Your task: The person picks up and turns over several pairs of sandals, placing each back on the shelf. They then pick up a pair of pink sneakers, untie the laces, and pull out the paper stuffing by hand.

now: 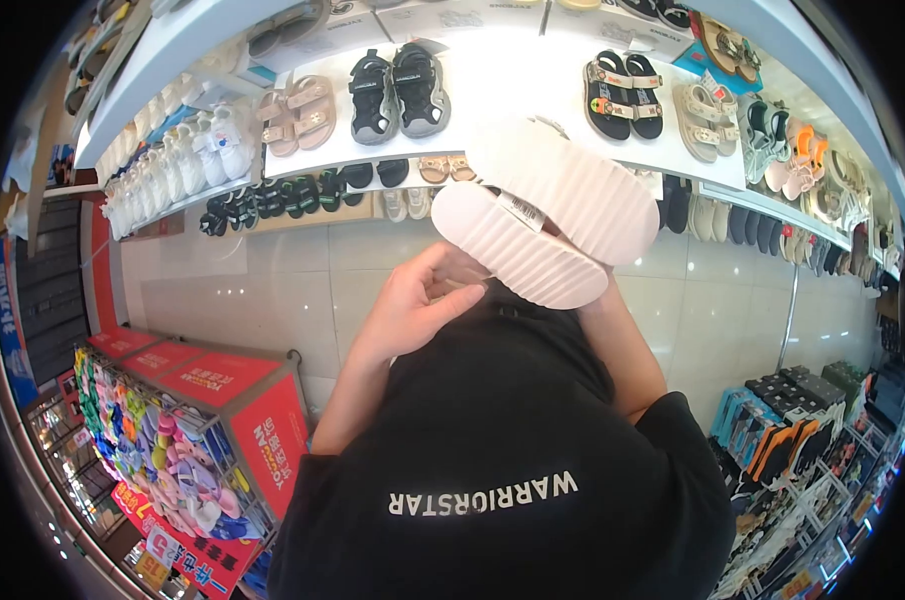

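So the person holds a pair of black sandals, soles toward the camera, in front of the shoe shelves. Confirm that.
Wrong colour: the pair of sandals is pale and whitish, not black. The left hand grips it, soles toward the camera, in front of the shoe shelves. The head view shows this.
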The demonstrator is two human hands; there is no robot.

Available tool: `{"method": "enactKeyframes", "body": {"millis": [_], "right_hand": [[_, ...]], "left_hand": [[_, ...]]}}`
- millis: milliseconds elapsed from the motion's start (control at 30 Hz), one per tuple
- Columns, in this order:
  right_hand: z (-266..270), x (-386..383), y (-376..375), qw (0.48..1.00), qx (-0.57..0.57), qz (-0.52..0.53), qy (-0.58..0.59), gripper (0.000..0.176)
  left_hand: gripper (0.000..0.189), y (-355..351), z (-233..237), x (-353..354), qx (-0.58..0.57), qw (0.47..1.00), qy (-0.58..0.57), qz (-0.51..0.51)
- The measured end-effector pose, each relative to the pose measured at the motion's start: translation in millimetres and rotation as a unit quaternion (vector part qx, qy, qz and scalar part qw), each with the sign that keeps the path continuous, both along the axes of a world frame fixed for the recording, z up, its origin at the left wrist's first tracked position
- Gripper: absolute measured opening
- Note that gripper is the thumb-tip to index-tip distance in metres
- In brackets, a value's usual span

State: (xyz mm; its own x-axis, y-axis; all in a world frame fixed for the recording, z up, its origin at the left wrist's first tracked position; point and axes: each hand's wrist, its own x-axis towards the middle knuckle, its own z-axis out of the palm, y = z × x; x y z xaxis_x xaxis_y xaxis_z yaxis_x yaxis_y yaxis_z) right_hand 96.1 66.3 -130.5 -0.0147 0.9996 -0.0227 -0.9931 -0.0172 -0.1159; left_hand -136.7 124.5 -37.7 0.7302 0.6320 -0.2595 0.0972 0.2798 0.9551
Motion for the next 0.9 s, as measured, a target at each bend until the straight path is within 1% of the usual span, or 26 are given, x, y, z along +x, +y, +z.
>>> {"method": "enactKeyframes", "body": {"millis": [33,67,100,133,167,200,233,267,300,333,367,400,433,467,500,533,567,600,667,700,767,800,867,900], "right_hand": [[7,-1,1,0.997,-0.04,-0.022,-0.058,0.07],[11,-1,2,0.989,-0.079,-0.045,-0.115,0.07],[5,-1,3,0.99,-0.076,-0.042,-0.114,0.07],[-4,0,2,0.993,-0.043,-0.017,-0.109,0.068],[-13,3,1,0.994,-0.01,0.008,-0.105,0.065],[-9,5,0,0.995,-0.008,0.01,-0.103,0.065],[5,6,1,0.912,0.038,-0.04,-0.407,0.055],[20,9,2,0.735,0.081,-0.087,-0.668,0.045],[75,1,18,0.598,0.183,-0.121,-0.771,0.032],[52,-2,22,0.785,0.179,-0.007,-0.593,0.019],[66,-5,24,0.718,0.212,-0.031,-0.662,0.018],[83,-9,26,0.643,0.242,-0.055,-0.724,0.018],[87,-14,26,0.644,0.241,-0.056,-0.724,0.018],[90,-20,25,0.608,0.24,-0.082,-0.752,0.019],[92,-22,25,0.571,0.236,-0.107,-0.779,0.019],[93,-22,24,0.57,0.234,-0.108,-0.78,0.019],[94,-22,23,0.552,0.232,-0.111,-0.793,0.021],[95,-22,22,0.535,0.229,-0.113,-0.805,0.022],[99,-24,19,0.528,0.221,-0.116,-0.812,0.023],[101,-25,19,0.521,0.217,-0.119,-0.817,0.024],[101,-26,18,0.512,0.218,-0.125,-0.822,0.025],[101,-26,18,0.504,0.22,-0.13,-0.825,0.025],[99,-27,17,0.505,0.216,-0.133,-0.825,0.025],[98,-27,17,0.506,0.213,-0.138,-0.824,0.025]], "left_hand": [[0.031,2,1,-1,-0.003,1.0,0.005,0.0],[0.031,2,2,0,-0.001,1.0,0.006,0.004],[0.045,1,4,2,-0.045,0.998,-0.019,0.028],[0.06,-1,6,4,-0.089,0.994,-0.044,0.052],[0.06,-3,5,6,-0.087,0.994,-0.042,0.054],[0.073,-5,3,9,-0.108,0.987,-0.098,0.071],[0.086,-7,0,10,-0.129,0.976,-0.153,0.086],[0.086,-10,-4,11,-0.127,0.976,-0.151,0.088],[0.095,-14,-9,11,-0.142,0.968,-0.181,0.1],[0.103,-16,-13,10,-0.157,0.958,-0.212,0.111],[0.108,-15,-14,5,-0.159,0.964,-0.197,0.081],[0.104,-11,-17,2,-0.172,0.957,-0.23,0.044],[0.1,-12,-31,-8,-0.197,0.952,-0.23,0.039],[0.096,-14,-44,-15,-0.222,0.947,-0.231,0.032],[0.096,-13,-43,-13,-0.223,0.947,-0.231,0.029],[0.092,-13,-40,-10,-0.25,0.931,-0.261,0.045],[0.087,-12,-38,-8,-0.277,0.914,-0.289,0.061],[0.087,-11,-34,-8,-0.279,0.914,-0.289,0.059],[0.084,-10,-30,-7,-0.265,0.932,-0.238,0.07],[0.084,-11,-31,-7,-0.266,0.931,-0.239,0.069],[0.079,-13,-32,-7,-0.24,0.94,-0.214,0.113],[0.079,-13,-31,-7,-0.241,0.94,-0.215,0.113],[0.077,-13,-27,-8,-0.204,0.947,-0.218,0.12],[0.077,-14,-28,-10,-0.205,0.946,-0.218,0.122]]}}
